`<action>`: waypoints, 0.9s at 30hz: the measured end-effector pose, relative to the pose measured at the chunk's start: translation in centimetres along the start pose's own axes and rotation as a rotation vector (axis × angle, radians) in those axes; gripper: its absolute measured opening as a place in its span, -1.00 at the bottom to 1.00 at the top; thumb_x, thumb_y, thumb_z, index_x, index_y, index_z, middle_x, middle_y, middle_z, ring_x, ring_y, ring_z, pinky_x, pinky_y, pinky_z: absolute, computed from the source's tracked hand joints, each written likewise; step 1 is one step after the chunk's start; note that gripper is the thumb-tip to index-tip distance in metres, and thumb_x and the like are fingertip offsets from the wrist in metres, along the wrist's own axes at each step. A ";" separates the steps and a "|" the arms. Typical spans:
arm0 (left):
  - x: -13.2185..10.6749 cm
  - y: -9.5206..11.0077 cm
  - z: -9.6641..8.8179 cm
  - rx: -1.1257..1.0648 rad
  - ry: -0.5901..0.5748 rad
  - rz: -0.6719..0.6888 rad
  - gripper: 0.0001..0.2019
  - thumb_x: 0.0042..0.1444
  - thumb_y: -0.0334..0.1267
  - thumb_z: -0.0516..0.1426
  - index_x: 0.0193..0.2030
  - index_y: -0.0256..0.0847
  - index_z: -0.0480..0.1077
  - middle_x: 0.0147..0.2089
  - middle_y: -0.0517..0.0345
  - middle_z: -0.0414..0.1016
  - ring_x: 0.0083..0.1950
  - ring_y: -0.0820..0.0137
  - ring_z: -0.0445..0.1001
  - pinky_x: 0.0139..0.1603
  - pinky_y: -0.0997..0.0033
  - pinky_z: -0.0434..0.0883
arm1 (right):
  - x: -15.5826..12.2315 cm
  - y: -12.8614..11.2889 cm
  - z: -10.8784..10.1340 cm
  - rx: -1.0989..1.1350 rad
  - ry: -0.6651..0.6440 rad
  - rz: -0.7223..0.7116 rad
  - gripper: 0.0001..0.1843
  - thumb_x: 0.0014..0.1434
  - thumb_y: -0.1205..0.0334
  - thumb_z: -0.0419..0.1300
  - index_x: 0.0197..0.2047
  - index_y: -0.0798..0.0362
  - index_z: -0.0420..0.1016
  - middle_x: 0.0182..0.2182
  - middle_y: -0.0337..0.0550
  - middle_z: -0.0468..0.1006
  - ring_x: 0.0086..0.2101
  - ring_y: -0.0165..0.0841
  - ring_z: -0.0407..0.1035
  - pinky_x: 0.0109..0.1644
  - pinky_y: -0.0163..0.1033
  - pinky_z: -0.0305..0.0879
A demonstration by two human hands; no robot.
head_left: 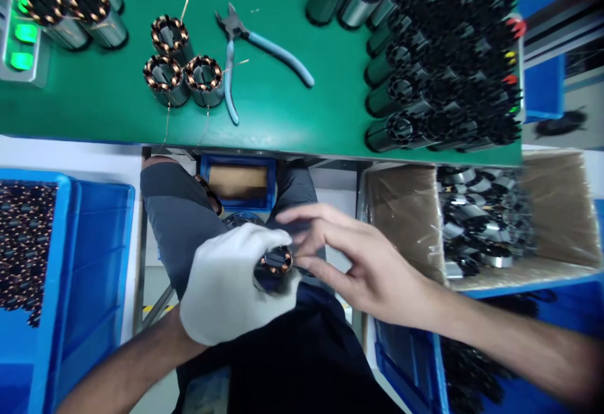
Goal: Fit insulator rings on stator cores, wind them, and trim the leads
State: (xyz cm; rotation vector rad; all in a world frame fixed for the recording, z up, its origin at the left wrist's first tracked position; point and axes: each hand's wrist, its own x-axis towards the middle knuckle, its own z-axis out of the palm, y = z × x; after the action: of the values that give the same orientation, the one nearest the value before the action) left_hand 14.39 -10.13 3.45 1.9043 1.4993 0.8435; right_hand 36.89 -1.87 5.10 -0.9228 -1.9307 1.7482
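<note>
My left hand (236,285), in a white glove, is closed around a motor stator (277,260) held above my lap. Copper windings ring the stator's upward-facing end; the glove hides most of its body. My bare right hand (353,257) is just to the right, thumb and fingertips close to the stator's rim. Those fingertips are smeared by motion, and whether they pinch a wire is unclear. On the green table, three wound stators (204,80) stand grouped with loose wire ends. Beside them lie blue-handled cutting pliers (231,33), jaws pointing away from me.
Rows of stators without visible copper (401,90) fill the table's right side. More wound stators (101,17) stand by a green-lit fixture (23,33). A blue bin (94,263) is at left; a plastic-lined carton (401,219) of metal parts is at right.
</note>
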 end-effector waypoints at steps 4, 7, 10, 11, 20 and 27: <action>0.8 -0.4 -1.2 -0.354 -0.240 -0.116 -0.66 0.23 -0.47 0.38 0.08 -0.01 0.66 -0.06 0.30 0.83 -0.13 0.31 0.82 -0.07 0.38 0.74 | 0.2 -0.7 -3.0 -0.189 -0.032 -0.276 -0.91 0.30 0.10 0.63 -0.20 -0.28 0.84 0.00 -0.23 0.87 -0.01 -0.14 0.75 0.18 0.02 0.72; 0.6 -0.6 -2.3 -0.253 -0.140 -0.085 -0.43 0.23 -0.42 0.47 0.35 0.03 0.60 0.25 0.15 0.80 0.17 0.22 0.83 0.27 0.30 0.74 | 0.0 -1.1 -4.2 -0.109 0.057 -0.106 -0.75 0.32 -0.10 0.62 -0.10 -0.14 0.87 0.11 -0.03 0.85 0.08 -0.06 0.74 0.14 -0.01 0.71; 0.6 -0.5 -2.6 -0.118 -0.054 0.117 -0.66 0.38 -0.40 0.39 0.19 0.08 0.68 0.25 0.17 0.81 0.18 0.25 0.83 0.30 0.30 0.73 | 0.0 -0.8 -3.5 0.216 -0.143 0.294 -0.58 0.35 -0.20 0.58 -0.12 0.03 0.83 -0.18 -0.03 0.84 -0.24 -0.26 0.73 -0.18 -0.23 0.65; 0.7 -0.3 -2.5 -0.088 -0.056 0.172 -0.72 0.42 -0.39 0.35 0.15 0.09 0.69 0.21 0.18 0.83 0.14 0.25 0.84 0.28 0.27 0.74 | 0.0 -0.6 -3.1 0.332 -0.237 0.406 -0.51 0.33 -0.24 0.58 -0.14 0.06 0.80 -0.30 -0.10 0.80 -0.39 -0.35 0.65 -0.31 -0.29 0.58; 0.7 0.5 -2.1 -0.047 -0.135 -0.086 -0.73 0.20 -0.25 0.40 0.05 -0.02 0.68 -0.05 0.25 0.86 -0.14 0.27 0.86 -0.09 0.38 0.75 | 0.3 -3.3 -3.6 -0.078 -0.047 0.091 -0.54 0.17 0.02 0.73 -0.54 -0.10 0.62 -0.53 -0.28 0.55 -0.53 -0.46 0.35 -0.53 -0.36 0.29; 1.8 0.5 -3.5 -0.004 -0.063 0.331 -0.81 0.52 -0.35 0.21 -0.03 0.03 0.65 0.00 0.19 0.86 -0.07 0.28 0.86 0.17 0.25 0.79 | 0.5 -1.4 -3.6 0.445 -0.415 0.549 -0.50 0.31 -0.26 0.57 -0.15 0.06 0.74 -0.32 -0.14 0.75 -0.48 -0.41 0.56 -0.49 -0.37 0.48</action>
State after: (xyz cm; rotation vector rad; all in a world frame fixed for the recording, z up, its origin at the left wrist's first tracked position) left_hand 12.32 -8.35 6.34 2.1903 1.1604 0.9176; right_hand 38.65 1.09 6.92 -1.0400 -1.4554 2.7292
